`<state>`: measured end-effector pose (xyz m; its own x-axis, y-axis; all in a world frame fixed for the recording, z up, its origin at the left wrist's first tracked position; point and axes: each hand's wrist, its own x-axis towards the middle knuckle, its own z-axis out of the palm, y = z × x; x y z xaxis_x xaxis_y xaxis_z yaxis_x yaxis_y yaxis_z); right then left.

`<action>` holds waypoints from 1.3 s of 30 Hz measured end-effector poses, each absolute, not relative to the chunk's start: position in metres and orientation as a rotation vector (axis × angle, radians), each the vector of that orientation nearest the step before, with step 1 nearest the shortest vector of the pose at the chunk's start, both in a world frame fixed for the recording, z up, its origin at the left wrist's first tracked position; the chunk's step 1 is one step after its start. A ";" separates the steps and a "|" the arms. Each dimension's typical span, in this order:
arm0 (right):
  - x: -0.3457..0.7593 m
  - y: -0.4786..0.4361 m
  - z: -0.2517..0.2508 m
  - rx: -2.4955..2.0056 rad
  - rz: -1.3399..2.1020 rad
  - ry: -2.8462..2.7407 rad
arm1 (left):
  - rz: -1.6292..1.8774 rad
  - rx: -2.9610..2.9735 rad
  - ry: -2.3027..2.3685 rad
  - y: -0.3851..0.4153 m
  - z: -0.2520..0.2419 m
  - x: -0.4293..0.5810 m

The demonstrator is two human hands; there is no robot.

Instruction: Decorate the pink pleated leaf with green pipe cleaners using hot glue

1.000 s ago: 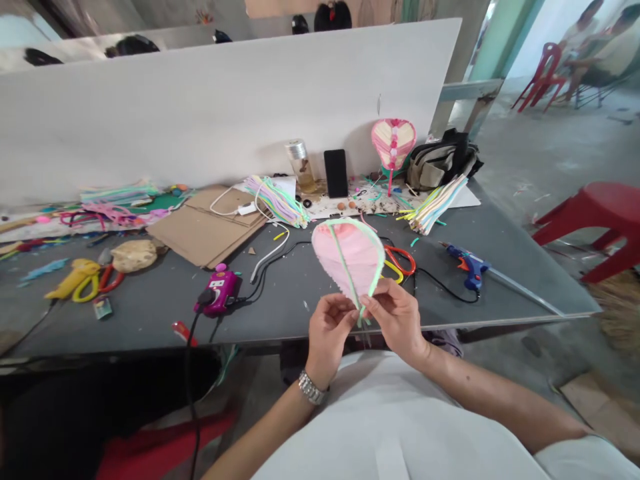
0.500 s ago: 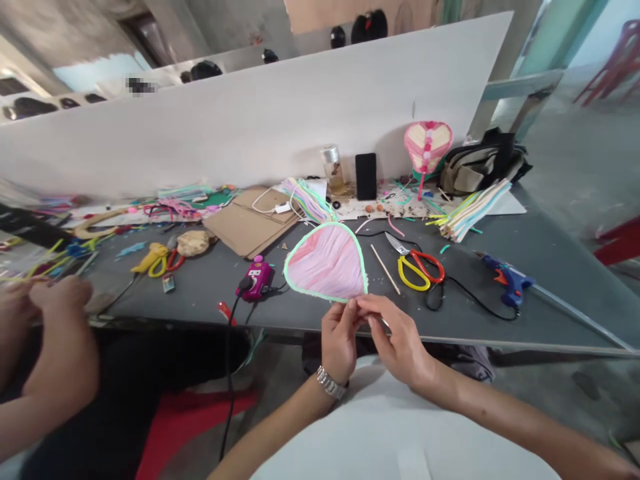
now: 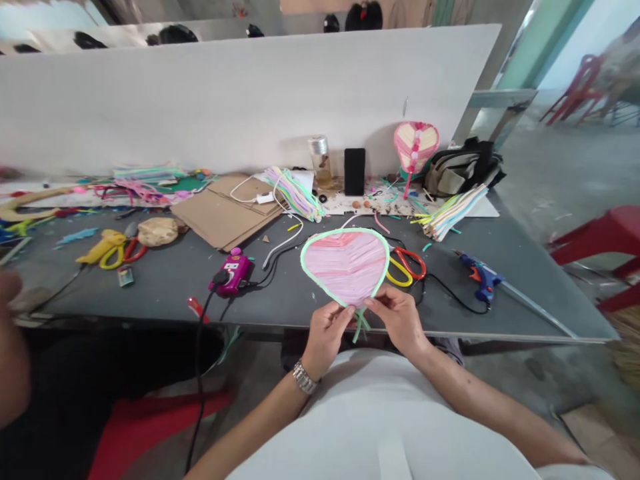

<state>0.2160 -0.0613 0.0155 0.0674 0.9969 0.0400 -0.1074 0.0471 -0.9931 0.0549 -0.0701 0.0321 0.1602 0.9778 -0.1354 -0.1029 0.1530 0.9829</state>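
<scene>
A heart-shaped fan panel (image 3: 345, 263) in pink and lilac, edged with a mint-green pipe cleaner, is held upright over the table's front edge. My left hand (image 3: 327, 330) pinches its lower left edge by the point. At the lower right edge, my right hand (image 3: 399, 320) grips it between thumb and fingers. Loose green pipe cleaner ends (image 3: 360, 325) hang from the point between both hands. Behind the panel's right side lie scissors (image 3: 407, 265) with yellow and red handles, their blades hidden.
A blue glue gun (image 3: 480, 275) lies right, a magenta power adapter (image 3: 233, 272) left. Further back are cardboard sheets (image 3: 220, 210), pipe cleaner bundles (image 3: 453, 212), a bottle (image 3: 320, 160), a phone (image 3: 355, 171) and a finished pink fan (image 3: 416, 145). A co-worker's arm (image 3: 13, 360) is at far left.
The panel has turned more upright and shifted right, now covering the scissor blades. My hands have moved apart to either side of its point, and the green ends now show.
</scene>
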 end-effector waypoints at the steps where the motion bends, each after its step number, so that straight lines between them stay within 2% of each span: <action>1: 0.215 -0.061 0.015 -1.113 1.195 -1.067 | 1.040 1.079 1.081 -0.070 0.033 0.056; 21: 0.214 -0.058 0.013 -1.001 1.377 -0.853 | 1.061 1.238 1.049 -0.070 0.023 0.060; 31: 0.218 -0.062 0.011 -1.009 1.354 -0.856 | 1.219 1.209 1.094 -0.059 0.031 0.040; 39: 0.216 -0.062 0.013 -1.000 1.356 -0.849 | 1.207 1.211 1.012 -0.064 0.027 0.049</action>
<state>0.2160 -0.0620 0.0130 0.0576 0.9958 -0.0713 -0.3709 -0.0450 -0.9276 0.0494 -0.0641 0.0265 0.1171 0.9917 0.0538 -0.1198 -0.0397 0.9920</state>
